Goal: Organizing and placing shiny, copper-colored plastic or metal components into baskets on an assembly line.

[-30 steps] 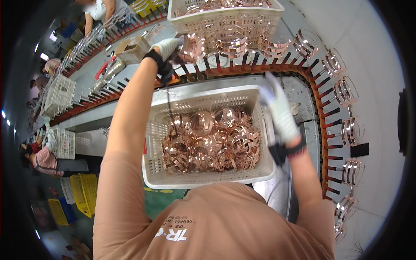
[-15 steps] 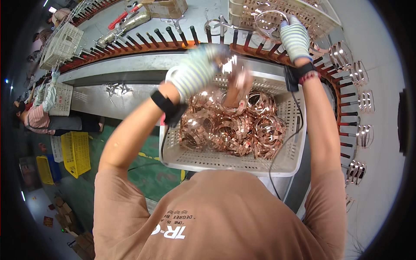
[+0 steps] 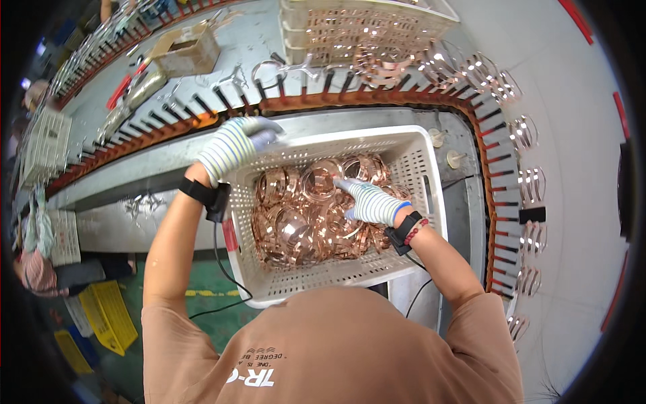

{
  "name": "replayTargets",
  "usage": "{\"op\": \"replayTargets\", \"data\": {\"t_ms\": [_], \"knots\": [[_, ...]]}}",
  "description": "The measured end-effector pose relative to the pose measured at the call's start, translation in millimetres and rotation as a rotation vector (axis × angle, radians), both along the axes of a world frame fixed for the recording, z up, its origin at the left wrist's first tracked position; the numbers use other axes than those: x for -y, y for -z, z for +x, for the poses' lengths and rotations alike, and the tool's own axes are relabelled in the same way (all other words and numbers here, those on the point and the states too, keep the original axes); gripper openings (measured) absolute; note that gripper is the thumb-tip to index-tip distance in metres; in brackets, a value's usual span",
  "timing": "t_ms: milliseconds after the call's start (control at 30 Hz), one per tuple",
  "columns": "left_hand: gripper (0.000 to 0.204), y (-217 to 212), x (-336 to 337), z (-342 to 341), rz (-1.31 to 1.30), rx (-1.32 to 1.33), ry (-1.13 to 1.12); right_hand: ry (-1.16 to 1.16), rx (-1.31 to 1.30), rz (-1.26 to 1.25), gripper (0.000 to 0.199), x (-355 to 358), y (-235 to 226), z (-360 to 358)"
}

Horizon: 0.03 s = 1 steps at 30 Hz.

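My left hand (image 3: 239, 145), in a striped knit glove, hovers at the far left corner of the white plastic basket (image 3: 336, 277). Its fingers stretch to the right with nothing visible in them. Inside the basket lies a heap of shiny copper-coloured metal rings (image 3: 293, 225). My right hand (image 3: 377, 202), also gloved, reaches over the heap from the right. Thumb and fingers are apart, and the fingertips meet the edge of one copper-coloured ring (image 3: 320, 179). Whether they touch it firmly I cannot tell.
Behind the basket curves an orange conveyor line (image 3: 323, 101) with dark upright pegs, bending down the right side. Ring pieces (image 3: 531, 185) hang along its right run. Stacked white crates (image 3: 367, 34), a cardboard box (image 3: 185, 50) and silver three-armed pieces (image 3: 296, 67) stand beyond. Another person (image 3: 40, 269) is at the left.
My right hand has come from a ring by the far crate down into the basket. My left hand, earlier blurred with a copper-coloured piece, has moved left and now appears empty. The view has shifted.
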<state>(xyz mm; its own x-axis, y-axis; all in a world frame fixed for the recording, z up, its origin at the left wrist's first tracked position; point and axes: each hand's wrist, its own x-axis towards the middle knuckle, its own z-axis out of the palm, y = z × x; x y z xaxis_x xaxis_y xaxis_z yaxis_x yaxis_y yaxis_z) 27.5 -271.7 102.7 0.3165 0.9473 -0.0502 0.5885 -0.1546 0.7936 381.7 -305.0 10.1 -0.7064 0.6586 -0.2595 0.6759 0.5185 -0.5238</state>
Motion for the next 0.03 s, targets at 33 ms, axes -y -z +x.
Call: {"op": "replayTargets", "data": {"t_ms": [33], "knots": [[0.025,-3.4,-14.1,-3.3,-0.018,-0.058,-0.051,0.022,0.003,0.006,0.074,-1.0,-2.5,3.7]]}}
